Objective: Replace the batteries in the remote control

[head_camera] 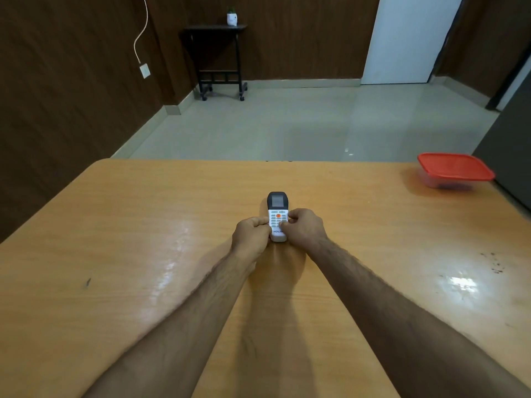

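L fingers (pixel 263 220): curled, pinching remote's left edge
R thumb (pixel 284 224): pressed on keypad, fingers wrapped round right edge
L hand (pixel 251 234) / R hand (pixel 306 226): both gripping lower half
Remote (pixel 277 209): face up, mid table (pixel 129 225), screen end pointing away
Container (pixel 455 170): red lid, far R corner of table, well apart
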